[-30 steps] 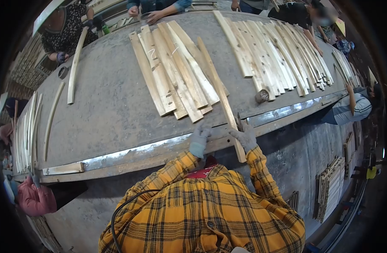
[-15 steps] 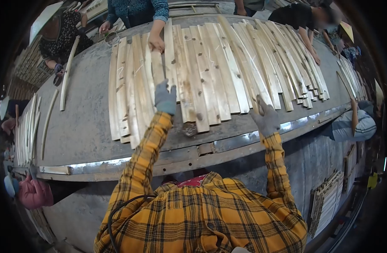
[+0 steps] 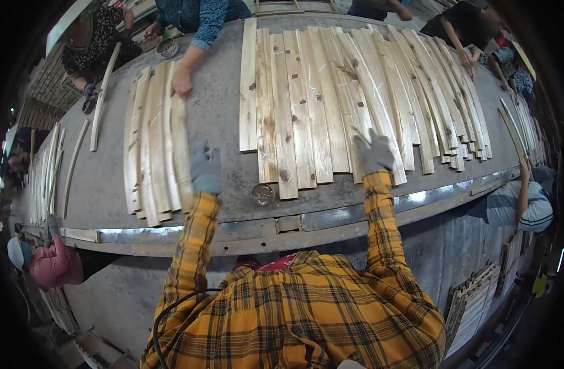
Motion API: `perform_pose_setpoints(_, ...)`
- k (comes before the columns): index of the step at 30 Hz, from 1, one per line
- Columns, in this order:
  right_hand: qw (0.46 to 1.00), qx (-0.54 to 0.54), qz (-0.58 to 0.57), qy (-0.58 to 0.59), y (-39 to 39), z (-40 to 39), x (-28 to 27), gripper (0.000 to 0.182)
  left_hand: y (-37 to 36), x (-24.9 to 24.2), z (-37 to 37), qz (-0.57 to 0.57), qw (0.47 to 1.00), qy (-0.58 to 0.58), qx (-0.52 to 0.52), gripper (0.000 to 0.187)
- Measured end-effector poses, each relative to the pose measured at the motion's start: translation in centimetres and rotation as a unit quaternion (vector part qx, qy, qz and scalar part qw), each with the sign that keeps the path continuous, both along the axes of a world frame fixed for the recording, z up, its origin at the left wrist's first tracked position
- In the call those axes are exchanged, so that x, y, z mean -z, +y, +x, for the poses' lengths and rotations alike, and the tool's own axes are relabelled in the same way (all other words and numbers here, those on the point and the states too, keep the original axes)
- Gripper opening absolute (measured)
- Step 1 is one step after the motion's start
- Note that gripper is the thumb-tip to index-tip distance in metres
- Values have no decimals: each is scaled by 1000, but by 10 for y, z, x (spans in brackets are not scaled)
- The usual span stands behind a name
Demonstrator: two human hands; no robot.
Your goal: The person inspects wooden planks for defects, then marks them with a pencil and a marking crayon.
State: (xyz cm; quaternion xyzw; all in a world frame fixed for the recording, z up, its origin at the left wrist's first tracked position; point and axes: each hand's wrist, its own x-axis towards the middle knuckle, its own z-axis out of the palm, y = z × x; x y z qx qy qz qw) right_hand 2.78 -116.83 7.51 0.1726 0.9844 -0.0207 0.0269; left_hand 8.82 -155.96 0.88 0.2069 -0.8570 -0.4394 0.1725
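Note:
My gloved left hand (image 3: 205, 167) is at the right edge of a smaller group of wooden boards (image 3: 153, 147), its fingers apart and slightly blurred. Whether it touches the nearest board cannot be made out. My gloved right hand (image 3: 376, 152) lies with spread fingers on the lower part of a wider row of wooden boards (image 3: 303, 117), which have knots and white chalk marks. A bare strip of table separates the two groups. Across from me, a co-worker's hand (image 3: 181, 83) rests at the far end of the smaller group.
A round tin (image 3: 263, 194) sits on the grey table (image 3: 223, 92) near its metal-edged front. Another can (image 3: 166, 48) stands at the far side. Co-workers surround the table, one holding a narrow strip (image 3: 103, 101). More strips (image 3: 45, 166) lie at the left end.
The smaller group of boards has shifted left, away from the wider row, opening a gap. My left hand and the co-worker's hand moved left; my right hand moved slightly left.

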Motion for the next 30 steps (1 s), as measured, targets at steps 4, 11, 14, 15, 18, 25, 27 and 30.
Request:
perform_pose_setpoints(4, 994, 100, 8, 42, 44, 12, -11, 61, -34, 23, 27, -26, 999, -46, -9, 38)
perform_pose_setpoints(11, 998, 52, 39, 4, 54, 15, -4, 64, -13, 45, -38, 21, 976, -210, 60, 46)
perform_pose_setpoints(14, 995, 79, 54, 0, 2, 21, -59, 64, 15, 60, -81, 49, 966, -243, 77, 53)
perform_pose_setpoints(15, 996, 76, 54, -4, 1, 20, -53, 64, 22, 46, -86, 52, 960, -259, 97, 55)
perform_pose_setpoints(18, 992, 79, 33, -94, -4, 18, -34, 60, 40, 21, -103, 8, 916, -391, 95, 59)
perform_pose_setpoints(25, 910, -355, -208, -43, -114, 103, -2, 71, 18, 43, -98, 261, 891, -346, 135, 52)
perform_pose_setpoints(27, 894, -389, -201, -98, -148, 114, -6, 75, 17, 38, -86, 259, 893, -352, 109, 42)
perform_pose_setpoints(30, 887, -411, -150, -145, -162, 108, 28, 77, -3, 46, -60, 368, 856, -311, 188, 37)
